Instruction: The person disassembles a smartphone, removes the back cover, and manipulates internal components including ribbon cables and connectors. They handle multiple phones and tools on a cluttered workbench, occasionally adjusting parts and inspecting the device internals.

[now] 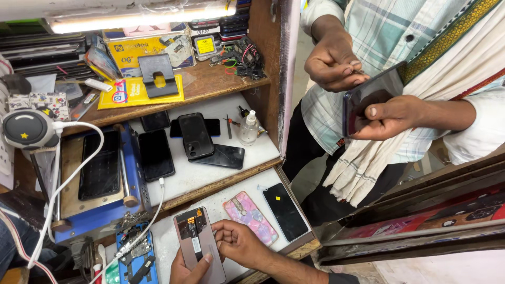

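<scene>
An opened phone (195, 239) with its back off, showing a flat cable and dark parts inside, lies low on the white bench top (168, 242). My left hand (185, 269) holds its lower end, thumb pressed on the inside. My right hand (239, 243) grips the phone's right edge with curled fingers. To the right lie a pink patterned phone back (250, 217) and a black phone (285, 211). Another person stands at the right holding a dark phone (371, 100) in both hands.
Several dark phones (195, 135) and a small clear bottle (248, 129) sit on the upper white shelf. A blue heating machine (134, 181) with a screen on it stands left. A white cable (79, 173) hangs across. A blue tool mat (138, 259) lies lower left.
</scene>
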